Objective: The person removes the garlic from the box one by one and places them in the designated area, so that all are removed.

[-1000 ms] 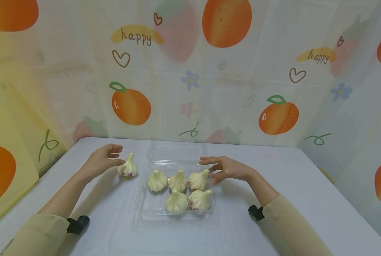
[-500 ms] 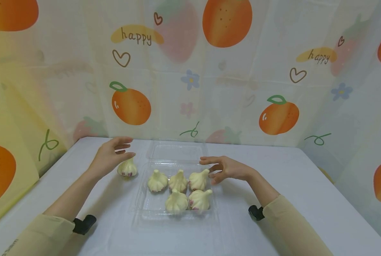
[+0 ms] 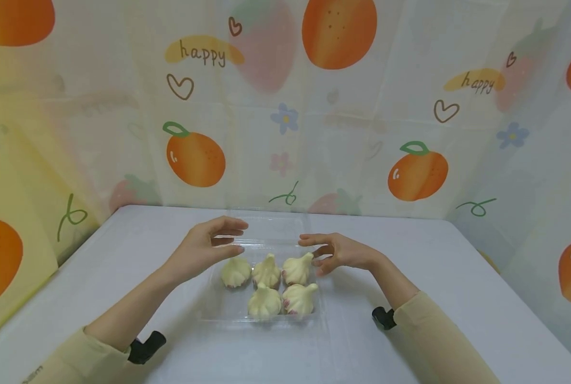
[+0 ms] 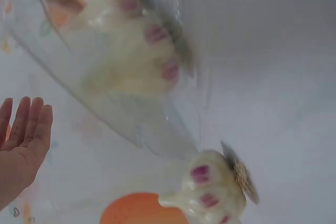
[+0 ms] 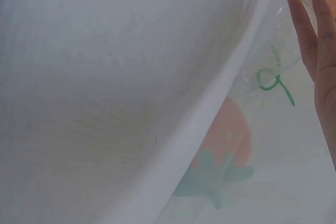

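An open clear plastic clamshell box (image 3: 234, 312) sits in mid-table, several garlic bulbs (image 3: 264, 302) inside in two rows. My left hand (image 3: 208, 248) hovers over the box's back left corner, fingers extended and nothing in them. Below its thumb is the back left garlic bulb (image 3: 235, 273). In the left wrist view, one more garlic bulb (image 4: 210, 187) lies on the table outside the box; the left hand covers it in the head view. My right hand (image 3: 345, 253) stays at the box's right side, fingers loosely bent, fingertips right beside the back right garlic bulb (image 3: 296, 270).
The box's clear lid (image 3: 275, 226) lies folded back behind it, toward the far table edge. A white cloth covers the table (image 3: 391, 341). Behind it hangs a fruit-print curtain (image 3: 333, 133), which also runs along both sides.
My left hand has moved right, from beside the loose garlic bulb, past it, to over the box's left part. The right hand and the bulbs in the box have not moved.
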A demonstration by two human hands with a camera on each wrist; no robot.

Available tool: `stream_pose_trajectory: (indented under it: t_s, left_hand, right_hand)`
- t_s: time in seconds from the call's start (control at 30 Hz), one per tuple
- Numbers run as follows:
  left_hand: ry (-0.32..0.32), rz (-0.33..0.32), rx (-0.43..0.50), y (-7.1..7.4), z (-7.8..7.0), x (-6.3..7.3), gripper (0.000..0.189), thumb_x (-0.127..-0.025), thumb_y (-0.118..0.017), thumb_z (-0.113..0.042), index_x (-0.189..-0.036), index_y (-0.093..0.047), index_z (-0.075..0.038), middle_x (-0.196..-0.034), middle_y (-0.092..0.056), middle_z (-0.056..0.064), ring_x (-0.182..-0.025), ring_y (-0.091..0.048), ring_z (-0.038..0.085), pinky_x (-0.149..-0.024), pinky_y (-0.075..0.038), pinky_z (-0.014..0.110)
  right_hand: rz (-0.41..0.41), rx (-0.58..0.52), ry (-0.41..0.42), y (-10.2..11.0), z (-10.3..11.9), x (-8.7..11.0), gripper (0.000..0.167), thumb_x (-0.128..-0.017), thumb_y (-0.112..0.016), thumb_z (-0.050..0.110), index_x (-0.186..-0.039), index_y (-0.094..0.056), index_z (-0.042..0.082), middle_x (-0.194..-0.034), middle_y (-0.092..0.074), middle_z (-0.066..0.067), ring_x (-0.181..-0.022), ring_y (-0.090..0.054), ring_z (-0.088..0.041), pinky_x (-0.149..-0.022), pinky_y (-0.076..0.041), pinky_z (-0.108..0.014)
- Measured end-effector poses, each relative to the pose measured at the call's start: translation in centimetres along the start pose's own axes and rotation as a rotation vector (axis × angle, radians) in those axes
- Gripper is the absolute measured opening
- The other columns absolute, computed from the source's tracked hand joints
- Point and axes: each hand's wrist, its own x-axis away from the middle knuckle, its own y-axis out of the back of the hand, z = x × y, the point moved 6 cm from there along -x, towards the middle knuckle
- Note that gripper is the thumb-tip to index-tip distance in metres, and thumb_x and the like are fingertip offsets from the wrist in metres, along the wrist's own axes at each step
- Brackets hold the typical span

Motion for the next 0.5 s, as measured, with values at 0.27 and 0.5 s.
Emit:
stream_pose_trajectory:
  t_s: [0.27, 0.5]
  left_hand:
    - [-0.015, 0.104, 0.025, -2.6, -0.9, 0.4, 0.040, -0.086, -0.075, -0.014, -0.124, -0.063, -0.008, -0.126, -0.067, 0.010, -0.119, -0.063, 0.030, -0.102, -0.053, 0.045]
    - [-0.002, 0.199, 0.072, -4.0, -0.4, 0.6, 0.039, -0.088, -0.073, -0.016, -0.123, -0.063, -0.004, -0.127, -0.066, 0.016, -0.120, -0.062, 0.037, -0.098, -0.055, 0.039]
  right_hand:
    - [0.003, 0.002, 0.004, 0.0, 0.0, -0.1, 0.074, -0.084, -0.070, 0.003, -0.151, -0.037, 0.002, -0.166, -0.019, -0.016, -0.137, -0.045, -0.046, -0.100, -0.054, -0.042]
    - [0.003, 0.002, 0.005, 0.1, -0.1, -0.1, 0.074, -0.084, -0.069, 0.003, -0.151, -0.036, 0.001, -0.166, -0.019, -0.017, -0.137, -0.045, -0.045, -0.099, -0.054, -0.041]
